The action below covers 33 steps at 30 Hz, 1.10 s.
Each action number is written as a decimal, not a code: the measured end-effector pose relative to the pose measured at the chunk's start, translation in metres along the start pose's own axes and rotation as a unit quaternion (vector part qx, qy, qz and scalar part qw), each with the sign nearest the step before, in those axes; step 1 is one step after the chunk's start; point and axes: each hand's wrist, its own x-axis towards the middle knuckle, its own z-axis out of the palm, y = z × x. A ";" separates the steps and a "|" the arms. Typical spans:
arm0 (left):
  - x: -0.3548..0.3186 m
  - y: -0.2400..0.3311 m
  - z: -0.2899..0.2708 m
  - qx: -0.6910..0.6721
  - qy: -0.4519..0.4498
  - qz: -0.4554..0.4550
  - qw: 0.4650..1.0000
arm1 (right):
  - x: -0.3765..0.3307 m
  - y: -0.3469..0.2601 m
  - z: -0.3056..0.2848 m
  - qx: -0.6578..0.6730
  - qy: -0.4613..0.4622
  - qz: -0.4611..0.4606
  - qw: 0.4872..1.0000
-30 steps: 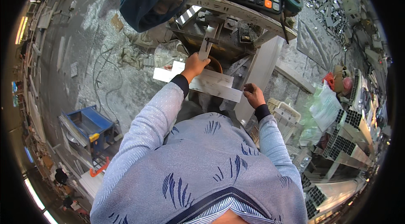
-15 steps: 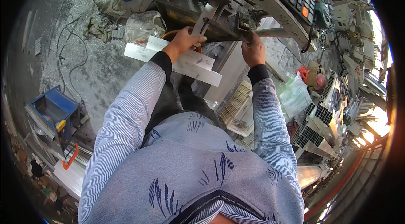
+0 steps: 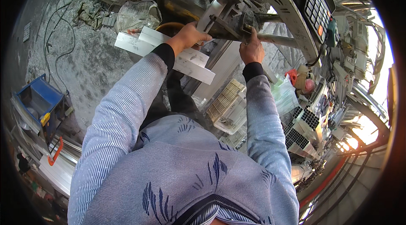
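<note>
My left hand point(image 3: 189, 38) is closed at the near end of a short silver metal profile point(image 3: 212, 12), its thumb pointing right. The profile slants up onto a dark machine bed, beside a dark flat bar point(image 3: 228, 28). My right hand point(image 3: 252, 50) is at the machine's right side, fingers curled and raised against a small dark block point(image 3: 248, 22); what they grip is hidden. Under my left wrist lie pale flat metal profiles point(image 3: 194, 70), partly covered by the forearm. The orange rim of a round container point(image 3: 169, 26) shows behind them.
A pale machine beam with a keypad point(image 3: 318, 13) stands at upper right. Plastic crates point(image 3: 230, 110) sit below my right hand. A blue metal box point(image 3: 42, 96) stands at left, near a cable point(image 3: 57, 55) on the floor. Scrap and metal lengths fill the right side.
The view has shifted, so most surroundings sit further left. My left hand remains at the silver profile. My right hand stays by the dark block, with a finger now showing more upright.
</note>
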 end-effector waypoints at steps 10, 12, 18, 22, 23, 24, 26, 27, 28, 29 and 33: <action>0.002 -0.002 0.002 0.018 -0.007 0.026 0.999 | 0.004 -0.013 -0.010 -0.092 -0.064 -0.002 0.994; 0.004 -0.003 0.003 0.026 0.001 0.026 0.999 | 0.004 -0.016 -0.011 -0.090 -0.056 0.002 0.994; 0.010 -0.007 0.005 0.051 0.035 0.026 0.998 | -0.008 -0.028 0.012 0.187 -0.009 -0.026 0.982; 0.013 -0.009 0.009 0.115 0.080 0.048 0.989 | -0.007 -0.046 0.039 0.631 -0.151 0.137 0.748; 0.013 -0.010 0.009 0.132 0.090 0.056 0.985 | -0.005 -0.053 0.046 0.695 -0.161 0.169 0.680; 0.014 -0.011 0.009 0.138 0.096 0.068 0.983 | -0.002 -0.058 0.051 0.759 -0.173 0.187 0.600; 0.015 -0.013 0.009 0.145 0.103 0.083 0.981 | 0.001 -0.067 0.061 0.819 -0.220 0.165 0.503; 0.016 -0.014 0.009 0.147 0.103 0.086 0.980 | 0.005 -0.074 0.068 0.834 -0.230 0.147 0.479; 0.017 -0.015 0.008 0.145 0.099 0.081 0.981 | 0.008 -0.078 0.073 0.844 -0.233 0.145 0.461; 0.018 -0.016 0.009 0.151 0.101 0.076 0.980 | 0.011 -0.081 0.077 0.848 -0.253 0.123 0.450; 0.021 -0.020 0.010 0.201 0.135 0.089 0.966 | 0.022 -0.084 0.089 0.849 -0.286 0.120 0.428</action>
